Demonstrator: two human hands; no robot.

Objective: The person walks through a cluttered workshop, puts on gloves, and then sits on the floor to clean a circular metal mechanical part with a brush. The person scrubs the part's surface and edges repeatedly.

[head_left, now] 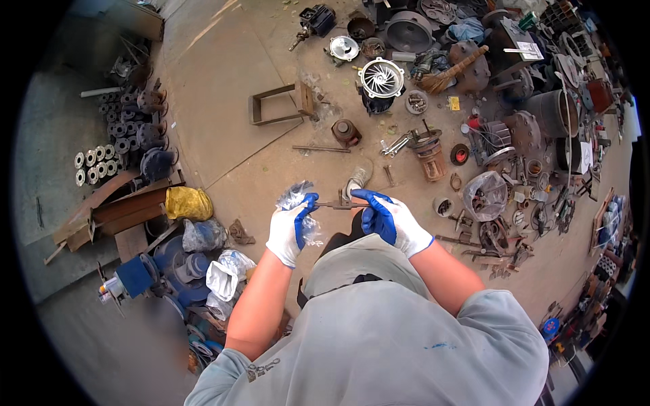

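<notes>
A thin dark metal bar (332,204) with a short upright crosspiece near its middle spans the gap between my gloved hands; its exact kind I cannot make out. My left hand (290,230), in a white glove with blue palm and fingers, is closed on the bar's left end. Crumpled clear plastic (294,196) shows around that hand; whether it is gripped too is unclear. At the other end, my right hand (393,222), gloved alike, pinches the bar. A shoe (361,174) shows on the floor just beyond the bar.
Ahead lie a rectangular frame (279,105), a bottle jack (346,132), wrenches (398,143) and a rusty motor body (431,159). A finned round housing (381,77) stands farther off. Metal parts crowd the right. A yellow bag (189,203) and blue machinery (177,264) are at left.
</notes>
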